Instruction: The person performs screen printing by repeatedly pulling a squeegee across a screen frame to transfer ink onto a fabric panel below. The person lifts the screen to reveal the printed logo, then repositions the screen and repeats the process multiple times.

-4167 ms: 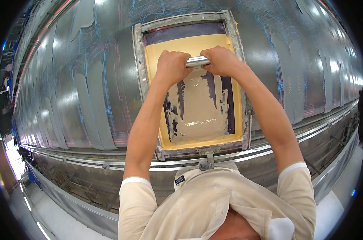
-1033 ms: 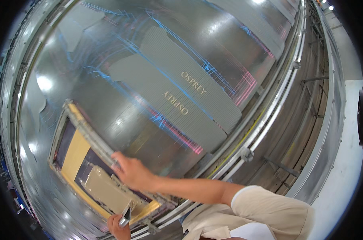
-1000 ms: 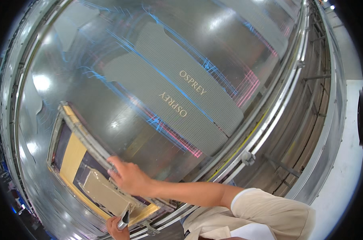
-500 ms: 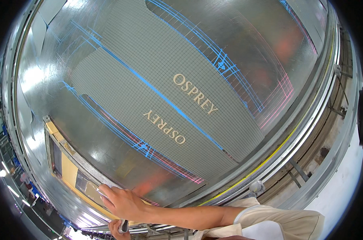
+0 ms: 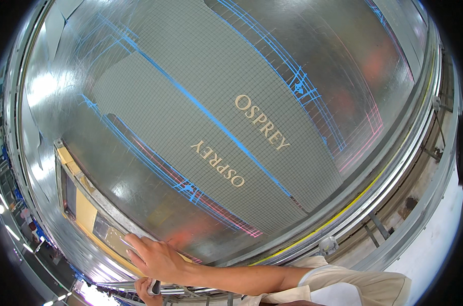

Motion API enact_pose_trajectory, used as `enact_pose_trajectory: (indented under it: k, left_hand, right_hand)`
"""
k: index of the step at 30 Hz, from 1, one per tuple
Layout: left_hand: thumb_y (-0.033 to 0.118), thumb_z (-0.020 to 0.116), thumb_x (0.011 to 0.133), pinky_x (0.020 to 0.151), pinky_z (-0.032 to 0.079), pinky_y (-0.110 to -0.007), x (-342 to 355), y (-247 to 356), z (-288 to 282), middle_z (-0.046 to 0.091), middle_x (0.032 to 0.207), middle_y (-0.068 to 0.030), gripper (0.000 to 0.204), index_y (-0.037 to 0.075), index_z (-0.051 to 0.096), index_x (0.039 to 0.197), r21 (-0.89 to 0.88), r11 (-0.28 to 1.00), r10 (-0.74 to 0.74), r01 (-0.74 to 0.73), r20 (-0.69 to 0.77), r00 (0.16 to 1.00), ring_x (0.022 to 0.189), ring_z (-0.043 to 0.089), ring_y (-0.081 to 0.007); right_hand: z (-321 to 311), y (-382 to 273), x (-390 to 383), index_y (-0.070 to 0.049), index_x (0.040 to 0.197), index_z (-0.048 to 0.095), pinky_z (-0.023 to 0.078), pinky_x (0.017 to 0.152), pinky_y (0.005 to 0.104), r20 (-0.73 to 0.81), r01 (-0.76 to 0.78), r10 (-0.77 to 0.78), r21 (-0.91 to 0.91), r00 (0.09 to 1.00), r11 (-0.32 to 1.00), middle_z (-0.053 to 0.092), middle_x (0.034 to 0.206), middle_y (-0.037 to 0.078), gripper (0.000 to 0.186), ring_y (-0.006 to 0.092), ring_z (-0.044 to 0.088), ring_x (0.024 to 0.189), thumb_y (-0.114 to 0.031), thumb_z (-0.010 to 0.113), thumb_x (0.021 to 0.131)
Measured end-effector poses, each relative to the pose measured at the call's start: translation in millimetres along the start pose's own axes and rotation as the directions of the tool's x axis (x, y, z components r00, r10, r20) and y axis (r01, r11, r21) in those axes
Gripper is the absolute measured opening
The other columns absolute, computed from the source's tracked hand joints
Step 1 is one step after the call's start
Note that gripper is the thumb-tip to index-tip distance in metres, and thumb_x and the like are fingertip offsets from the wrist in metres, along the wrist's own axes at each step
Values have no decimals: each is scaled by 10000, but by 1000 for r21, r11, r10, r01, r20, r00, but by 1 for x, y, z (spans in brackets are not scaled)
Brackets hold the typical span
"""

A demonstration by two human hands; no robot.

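Observation:
My right hand (image 5: 157, 259) reaches left across the lower part of the view, its fingers bent over the near end of a long narrow frame (image 5: 96, 194). Something thin and pale shows at its fingertips, too small to name. Below it, close to the lower edge, my left hand (image 5: 145, 289) is closed around a small grey and dark object (image 5: 154, 287), mostly hidden by the fingers. Beyond the frame lies a large grey mesh printing screen (image 5: 190, 117) with beige lettering, partly mirrored, and blue tape lines (image 5: 211, 120).
Blue and pink lines (image 5: 364, 132) mark the shiny sheet around the mesh. A metal rail with a yellow strip (image 5: 338, 204) curves along the right side. A clear knob-like part (image 5: 327, 245) sits on it. Ceiling lights (image 5: 12, 229) show at far left.
The whole view has shifted slightly, with the mesh sheet now a little further right. My left hand appears a little further left. My right hand stays at the frame.

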State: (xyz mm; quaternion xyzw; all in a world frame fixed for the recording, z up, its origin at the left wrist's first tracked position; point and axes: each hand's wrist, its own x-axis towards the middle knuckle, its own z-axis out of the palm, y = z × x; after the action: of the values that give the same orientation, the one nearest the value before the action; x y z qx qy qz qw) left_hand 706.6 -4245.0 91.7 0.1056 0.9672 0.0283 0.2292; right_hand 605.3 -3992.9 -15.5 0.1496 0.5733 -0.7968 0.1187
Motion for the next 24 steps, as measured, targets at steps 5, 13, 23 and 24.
enact_pose_trajectory:
  k: [5,13,23,24]
  left_hand:
    - [5,809,795,913,515,-501,-10,-11,2,679,1100,-193,308,37,720,1088,31,999,-36,35,19,999,1028,627,-402]
    - [127,813,676,829,453,-479,-38,-38,35,625,958,-134,386,75,668,1029,-148,989,-12,-2,-96,995,919,580,-376]
    - [174,817,729,855,469,-441,-16,-47,41,713,969,-78,264,115,720,967,-210,951,143,-227,-350,926,951,665,-300]
    - [184,822,738,861,476,-443,-24,-48,52,725,979,-80,267,111,726,975,-205,955,124,-214,-381,916,950,675,-306]
  right_hand:
    - [-4,-6,-3,-59,1270,509,547,595,488,19,-25,24,6,1000,1000,670,860,209,328,428,673,686,-190,614,989]
    - [-2,4,-5,-73,1305,508,557,650,454,5,-59,60,-173,998,983,682,779,218,436,379,719,729,-250,683,947]
    - [-1,10,7,-74,1102,690,531,799,496,-224,109,-376,-718,899,688,714,986,227,288,452,677,949,-329,608,995]
    - [3,12,5,-81,1106,699,535,821,487,-226,95,-374,-734,899,673,717,1042,223,290,433,681,987,-333,612,992]
